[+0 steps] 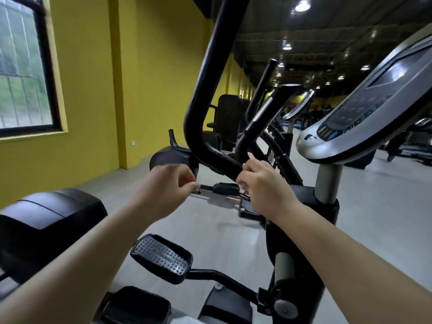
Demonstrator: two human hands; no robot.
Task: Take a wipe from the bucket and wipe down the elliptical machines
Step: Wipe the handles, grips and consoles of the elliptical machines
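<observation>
I stand at an elliptical machine with a black curved moving handlebar (210, 90) and a silver console (364, 113) at the right. My right hand (264, 185) is curled at the handlebar's lower bend, where it meets the fixed grip (254, 127). A pale bit of wipe (248, 206) shows under its fingers; most of it is hidden. My left hand (173, 183) hovers just left of the bar, fingers curled with thumb and forefinger together, and I see nothing in it. No bucket is in view.
A studded black pedal (161, 258) sits below my arms, with a black machine housing (46, 220) to the left. More ellipticals (297, 106) line up behind. A yellow wall with a window (23, 66) runs along the left. Something white (184, 321) shows at the bottom edge.
</observation>
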